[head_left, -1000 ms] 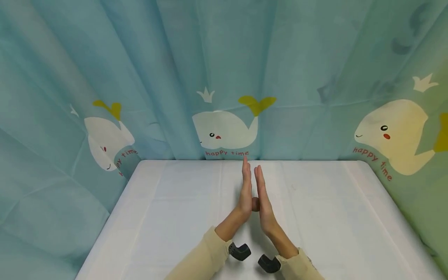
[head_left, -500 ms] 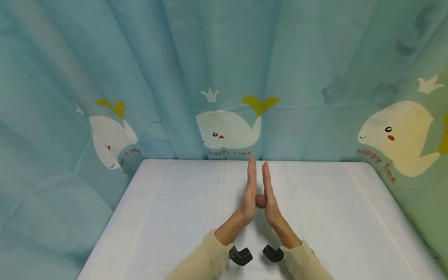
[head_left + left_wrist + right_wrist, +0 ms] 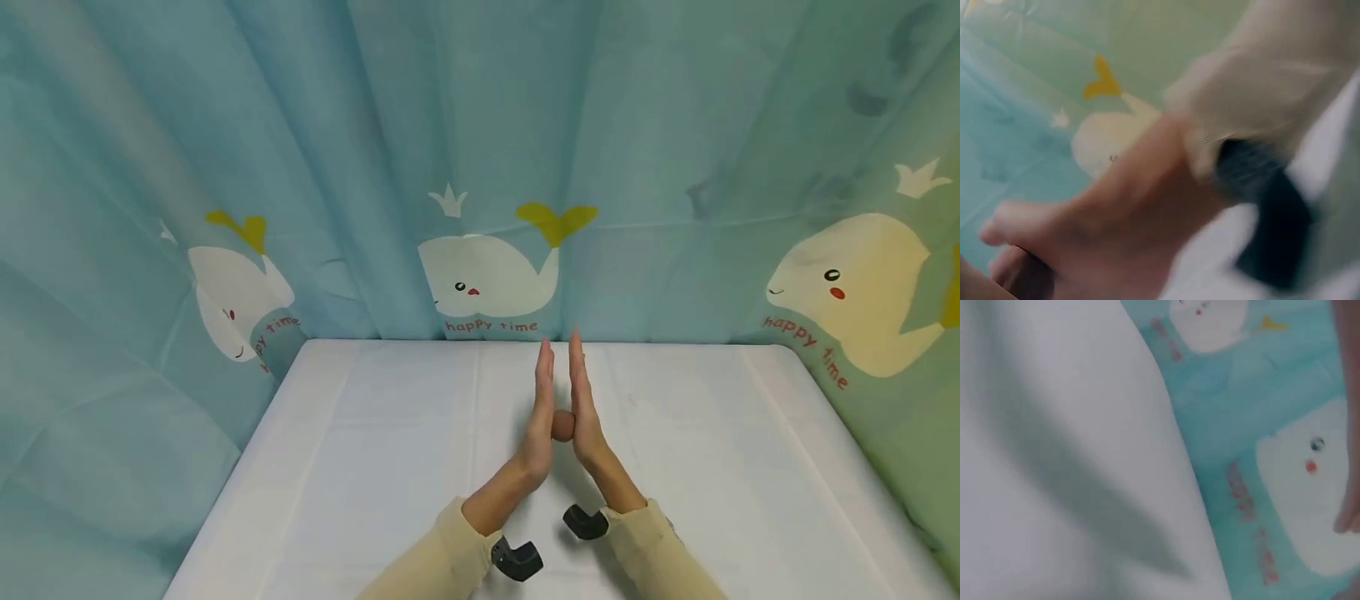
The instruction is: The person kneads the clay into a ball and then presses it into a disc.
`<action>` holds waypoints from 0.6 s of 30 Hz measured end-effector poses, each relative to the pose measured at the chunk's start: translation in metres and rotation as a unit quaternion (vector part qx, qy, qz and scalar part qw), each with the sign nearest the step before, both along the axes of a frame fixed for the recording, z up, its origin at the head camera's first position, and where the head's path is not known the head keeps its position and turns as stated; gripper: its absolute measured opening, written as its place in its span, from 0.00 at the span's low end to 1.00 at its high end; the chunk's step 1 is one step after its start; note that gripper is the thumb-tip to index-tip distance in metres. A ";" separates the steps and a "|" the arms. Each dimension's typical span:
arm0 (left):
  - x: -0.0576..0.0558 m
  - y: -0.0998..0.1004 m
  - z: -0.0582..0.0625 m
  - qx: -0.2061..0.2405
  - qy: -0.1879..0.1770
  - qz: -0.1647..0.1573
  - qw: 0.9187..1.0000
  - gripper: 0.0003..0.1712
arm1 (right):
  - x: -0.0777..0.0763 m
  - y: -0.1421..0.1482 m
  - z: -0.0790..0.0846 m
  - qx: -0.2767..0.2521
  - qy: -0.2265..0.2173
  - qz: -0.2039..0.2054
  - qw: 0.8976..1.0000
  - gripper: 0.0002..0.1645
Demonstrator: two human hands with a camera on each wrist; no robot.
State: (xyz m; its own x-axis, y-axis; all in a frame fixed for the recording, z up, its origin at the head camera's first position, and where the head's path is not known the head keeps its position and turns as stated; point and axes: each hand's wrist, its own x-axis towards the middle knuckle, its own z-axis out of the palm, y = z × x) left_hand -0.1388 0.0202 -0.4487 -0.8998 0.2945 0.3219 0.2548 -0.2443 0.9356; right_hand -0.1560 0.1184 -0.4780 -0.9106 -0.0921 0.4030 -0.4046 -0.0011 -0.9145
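Observation:
A small, round brown ball, like rolled clay (image 3: pixel 562 426), sits between two facing palms in the head view. From the left, my left hand (image 3: pixel 537 433) presses against it with fingers straight and pointing away from me. My right hand (image 3: pixel 588 427) flattens against its other side, fingertips now reaching a little farther forward than the left ones. Seen from the left wrist, the right hand (image 3: pixel 1110 231) is blurred, and a dark part of the ball (image 3: pixel 1034 278) shows at the lower left. Only a blurred strip of a hand (image 3: pixel 1352 425) enters the right wrist view.
Both hands are over a white-covered table (image 3: pixel 390 450). A blue-green curtain (image 3: pixel 645 167) with printed whales hangs behind its far edge and along the sides. Black curved wrist mounts (image 3: pixel 517 560) stick out inward from both beige sleeves (image 3: pixel 442 550).
The palms rub back and forth against each other: the right hand has slid forward while the left has drawn back. The ball stays between them, and both have shifted slightly right in view.

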 end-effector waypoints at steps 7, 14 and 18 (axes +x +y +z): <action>-0.024 -0.003 -0.018 -0.014 -0.003 0.061 0.998 0.34 | 0.034 -0.022 0.018 -0.013 0.046 0.023 0.999 0.33; -0.006 0.008 -0.019 -0.016 0.005 0.023 1.000 0.36 | -0.002 0.000 0.021 0.010 0.023 -0.010 1.000 0.32; -0.007 0.004 0.003 0.000 0.029 0.024 0.999 0.36 | 0.005 -0.002 -0.004 -0.029 -0.021 0.024 0.999 0.33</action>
State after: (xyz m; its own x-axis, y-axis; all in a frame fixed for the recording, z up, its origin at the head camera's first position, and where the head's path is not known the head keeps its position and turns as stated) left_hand -0.1454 0.0242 -0.4452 -0.8927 0.2518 0.3738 0.3196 -0.2310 0.9190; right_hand -0.1507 0.1161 -0.4819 -0.9222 -0.1126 0.3701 -0.3637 -0.0733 -0.9286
